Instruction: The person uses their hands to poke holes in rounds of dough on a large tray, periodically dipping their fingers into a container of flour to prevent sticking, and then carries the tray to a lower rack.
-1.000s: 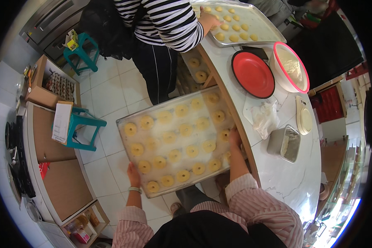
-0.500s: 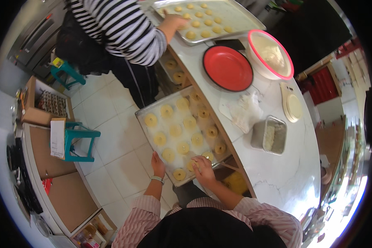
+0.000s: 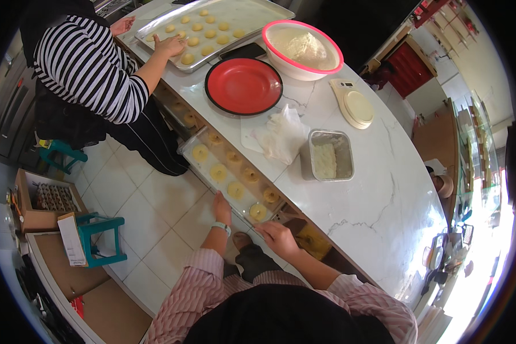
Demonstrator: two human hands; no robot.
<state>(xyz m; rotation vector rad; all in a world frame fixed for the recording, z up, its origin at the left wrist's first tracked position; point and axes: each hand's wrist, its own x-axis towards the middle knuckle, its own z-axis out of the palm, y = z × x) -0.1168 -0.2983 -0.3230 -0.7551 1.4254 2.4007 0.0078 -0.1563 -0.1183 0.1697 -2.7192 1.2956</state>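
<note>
A metal baking tray (image 3: 234, 174) of ring-shaped doughnut dough (image 3: 257, 212) sits partly inside the open shelf under the counter. Only a strip of it sticks out on my side. My left hand (image 3: 222, 210) grips the tray's long outer edge, its fingers partly hidden under the rim. At the near corner, my right hand (image 3: 277, 238) has its fingers closed on the tray's edge.
On the marble counter (image 3: 361, 212) are a red plate (image 3: 244, 86), a pink-rimmed bowl of flour (image 3: 304, 50), a scale (image 3: 354, 106), a metal tin (image 3: 328, 156) and a plastic bag (image 3: 281, 133). A person in stripes (image 3: 92, 71) touches another dough tray (image 3: 235, 23). Teal stool (image 3: 100, 238) stands left.
The tray has slid rightward into the shelf, so fewer dough rings show. My right hand has moved from above the dough to the tray's near corner. The head view has shifted right.
</note>
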